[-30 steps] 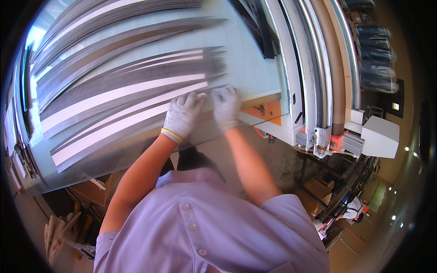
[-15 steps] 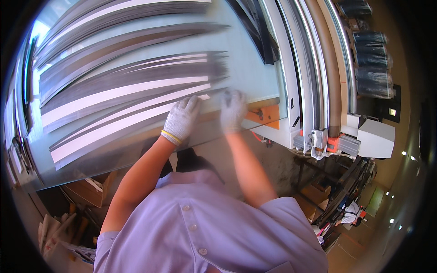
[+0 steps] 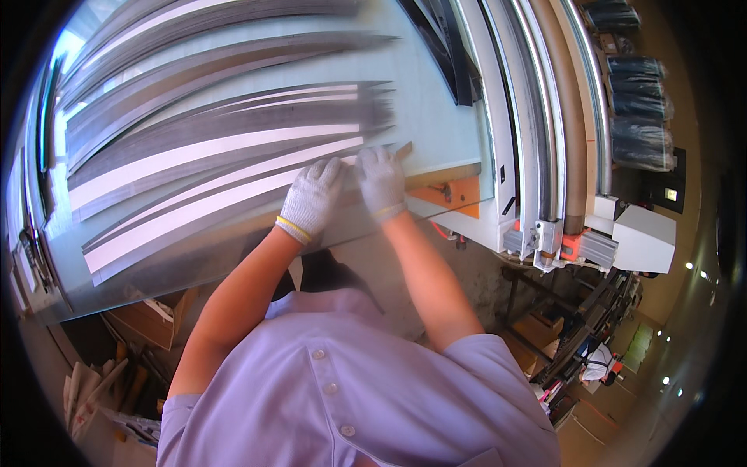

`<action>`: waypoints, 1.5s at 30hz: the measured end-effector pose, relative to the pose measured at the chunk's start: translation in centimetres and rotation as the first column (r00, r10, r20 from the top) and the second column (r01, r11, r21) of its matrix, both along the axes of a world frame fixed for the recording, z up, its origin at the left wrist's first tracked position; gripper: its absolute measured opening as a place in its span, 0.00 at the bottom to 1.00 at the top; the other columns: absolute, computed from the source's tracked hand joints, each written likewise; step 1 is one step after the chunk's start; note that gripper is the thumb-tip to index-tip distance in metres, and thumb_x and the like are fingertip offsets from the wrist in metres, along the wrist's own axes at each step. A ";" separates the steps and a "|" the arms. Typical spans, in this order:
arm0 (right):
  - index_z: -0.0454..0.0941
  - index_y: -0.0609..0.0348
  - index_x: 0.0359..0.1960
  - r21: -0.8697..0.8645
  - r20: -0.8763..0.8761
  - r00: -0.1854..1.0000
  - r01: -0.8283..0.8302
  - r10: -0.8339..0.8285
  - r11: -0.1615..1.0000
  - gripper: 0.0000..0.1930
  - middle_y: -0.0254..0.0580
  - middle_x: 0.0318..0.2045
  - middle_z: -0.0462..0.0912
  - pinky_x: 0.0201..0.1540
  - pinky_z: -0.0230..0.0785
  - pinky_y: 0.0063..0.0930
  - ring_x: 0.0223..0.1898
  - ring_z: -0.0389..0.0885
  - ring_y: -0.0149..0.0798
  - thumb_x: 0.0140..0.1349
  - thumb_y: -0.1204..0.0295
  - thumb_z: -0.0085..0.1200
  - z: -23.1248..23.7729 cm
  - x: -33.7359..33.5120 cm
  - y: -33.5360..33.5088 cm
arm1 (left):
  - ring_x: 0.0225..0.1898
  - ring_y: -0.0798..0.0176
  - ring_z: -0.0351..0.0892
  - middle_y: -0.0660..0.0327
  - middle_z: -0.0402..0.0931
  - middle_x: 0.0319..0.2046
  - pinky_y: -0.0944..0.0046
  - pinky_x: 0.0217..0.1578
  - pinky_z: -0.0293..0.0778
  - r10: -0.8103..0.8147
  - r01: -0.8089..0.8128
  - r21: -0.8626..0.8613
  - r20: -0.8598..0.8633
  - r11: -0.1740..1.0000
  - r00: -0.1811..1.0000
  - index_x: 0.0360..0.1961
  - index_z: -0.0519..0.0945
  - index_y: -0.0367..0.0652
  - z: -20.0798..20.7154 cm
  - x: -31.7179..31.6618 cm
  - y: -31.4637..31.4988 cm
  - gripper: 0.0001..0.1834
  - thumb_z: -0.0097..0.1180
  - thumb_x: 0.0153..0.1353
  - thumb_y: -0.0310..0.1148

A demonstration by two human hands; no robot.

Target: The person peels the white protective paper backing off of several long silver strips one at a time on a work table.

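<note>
Strips (image 3: 187, 219) stretch left from hands (image 3: 311, 194), ends beside them; cannot tell if pinching.

Gloves (image 3: 311, 194) are showing rough, matt knit cloth; shirt (image 3: 264, 373) is looking like smooth, matt cloth. Strips (image 3: 272, 121) are looking matt, pale bands (image 3: 226, 149) smooth and paper-like, while tabletop (image 3: 440, 136) is reflecting light like glossy glass. Rail (image 3: 544, 140) is gleaming like polished metal, roller (image 3: 570, 140) is looking matt, bundles (image 3: 642, 140) are shining in glossy plastic wrap.
</note>
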State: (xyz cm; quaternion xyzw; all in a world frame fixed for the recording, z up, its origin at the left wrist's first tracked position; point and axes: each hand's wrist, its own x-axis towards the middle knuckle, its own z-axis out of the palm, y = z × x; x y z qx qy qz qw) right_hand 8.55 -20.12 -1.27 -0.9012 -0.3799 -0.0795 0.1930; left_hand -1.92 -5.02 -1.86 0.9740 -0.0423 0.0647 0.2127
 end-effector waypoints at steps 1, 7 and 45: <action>0.75 0.53 0.34 -0.050 -0.006 1.000 -0.003 0.003 0.999 0.08 0.42 0.32 0.76 0.42 0.72 0.44 0.36 0.78 0.50 0.57 0.71 0.62 -0.2 -0.4 -0.1 | 0.61 0.45 0.74 0.50 0.72 0.61 0.47 0.60 0.72 -0.005 0.006 -0.006 0.021 1.000 1.000 0.62 0.76 0.37 -0.1 -0.1 0.0 0.27 0.58 0.59 0.31; 0.78 0.55 0.42 0.137 -0.004 0.996 0.086 -0.087 0.987 0.13 0.46 0.36 0.78 0.45 0.72 0.46 0.40 0.78 0.53 0.56 0.71 0.65 -0.5 -4.2 -0.9 | 0.63 0.46 0.72 0.51 0.72 0.63 0.47 0.63 0.71 -0.016 0.015 -0.045 -0.018 0.999 1.000 0.63 0.76 0.38 -0.3 -0.2 0.1 0.30 0.61 0.56 0.31; 0.79 0.53 0.39 0.161 -0.034 0.986 0.169 -0.166 0.972 0.10 0.43 0.37 0.79 0.48 0.72 0.46 0.42 0.78 0.52 0.55 0.75 0.59 -0.9 -5.1 0.8 | 0.62 0.44 0.73 0.50 0.72 0.63 0.46 0.61 0.73 0.040 -0.040 -0.045 -0.003 0.998 0.999 0.59 0.78 0.36 0.2 -1.6 -0.7 0.27 0.57 0.57 0.33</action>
